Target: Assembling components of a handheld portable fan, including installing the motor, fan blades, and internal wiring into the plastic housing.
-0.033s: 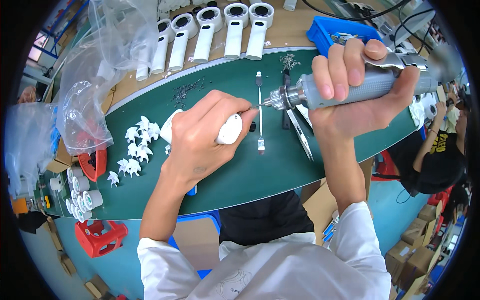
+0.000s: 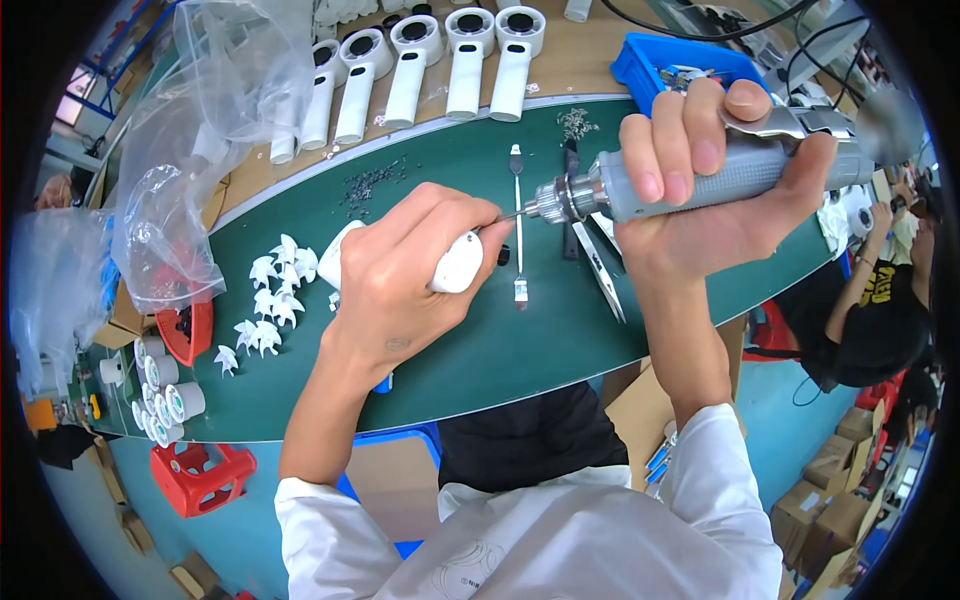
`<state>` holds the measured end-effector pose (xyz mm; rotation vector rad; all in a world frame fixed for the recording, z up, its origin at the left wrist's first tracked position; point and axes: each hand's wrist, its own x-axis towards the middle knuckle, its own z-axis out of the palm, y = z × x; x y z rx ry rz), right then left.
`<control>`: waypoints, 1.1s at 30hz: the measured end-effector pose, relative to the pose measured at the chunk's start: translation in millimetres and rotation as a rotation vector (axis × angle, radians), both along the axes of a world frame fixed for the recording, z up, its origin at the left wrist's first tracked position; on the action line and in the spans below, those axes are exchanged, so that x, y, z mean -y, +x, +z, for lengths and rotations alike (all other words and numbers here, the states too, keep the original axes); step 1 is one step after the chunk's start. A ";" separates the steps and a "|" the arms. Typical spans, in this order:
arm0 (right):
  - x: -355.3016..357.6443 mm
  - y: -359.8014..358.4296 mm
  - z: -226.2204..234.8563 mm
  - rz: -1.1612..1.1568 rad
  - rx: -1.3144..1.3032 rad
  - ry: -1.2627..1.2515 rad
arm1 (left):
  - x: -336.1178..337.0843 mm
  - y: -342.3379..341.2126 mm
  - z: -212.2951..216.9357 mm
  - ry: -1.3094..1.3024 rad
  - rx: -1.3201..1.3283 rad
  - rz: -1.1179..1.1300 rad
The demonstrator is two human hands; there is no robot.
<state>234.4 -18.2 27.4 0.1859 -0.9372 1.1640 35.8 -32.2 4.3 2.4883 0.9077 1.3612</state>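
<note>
White plastic handle (image 2: 455,262) gripped in the left hand (image 2: 400,275), with a grey power screwdriver (image 2: 700,180) pressed to its end by the right hand (image 2: 715,175).

Left fingers curl tight around the handle, holding it just above the green mat (image 2: 480,350); right fingers wrap closed around the screwdriver's barrel, and its thin bit reaches across to the handle's tip beside the left thumb. Just beyond the left knuckles lie a small brush (image 2: 518,225) and a pair of scissors (image 2: 598,268) under the right wrist. Left of the left hand sits a cluster of little white fan blades (image 2: 270,300), with a heap of dark screws (image 2: 370,185) farther out. Past both hands stand a row of white fan bodies (image 2: 440,65) and a blue tray (image 2: 655,60); clear plastic bags (image 2: 200,150) hang far left.
</note>
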 end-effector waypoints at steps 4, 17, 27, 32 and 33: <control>-2.2 4.1 -5.1 0.037 0.026 0.039 | 0.8 1.6 1.0 0.028 -0.034 0.020; 13.8 2.0 -10.5 -0.140 0.209 -0.054 | 11.7 16.5 6.8 0.113 -0.183 0.073; -8.0 23.1 9.5 -0.534 -0.081 -0.203 | -35.8 36.9 18.6 -0.151 -0.428 0.015; -7.3 50.0 9.9 -0.539 -0.198 -0.293 | -83.2 100.3 5.1 -0.253 -0.554 -0.007; -7.2 50.1 9.3 -0.530 -0.196 -0.284 | -90.2 106.8 0.7 -0.278 -0.513 -0.033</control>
